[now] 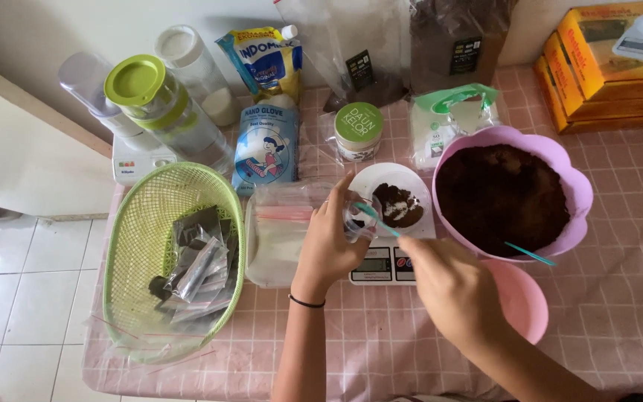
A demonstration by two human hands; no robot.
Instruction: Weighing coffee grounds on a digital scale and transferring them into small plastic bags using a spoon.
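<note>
Holding a small clear bag (pixel 357 217) pinched shut-fisted, the left hand (pixel 330 242) sits at nine o'clock of the white dish (pixel 392 195). The right hand (pixel 448 286) grips a teal spoon (pixel 375 219), its tip at the bag's mouth, eleven o'clock from the knuckles, over the scale (pixel 385 264).

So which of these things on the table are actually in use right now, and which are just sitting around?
In use:
left hand holding a small clear bag
right hand with a teal spoon
white dish of brown powder on the kitchen scale
purple bowl

Lying about:
green basket of filled packets
blender
yellow boxes
green-lidded jar
</note>
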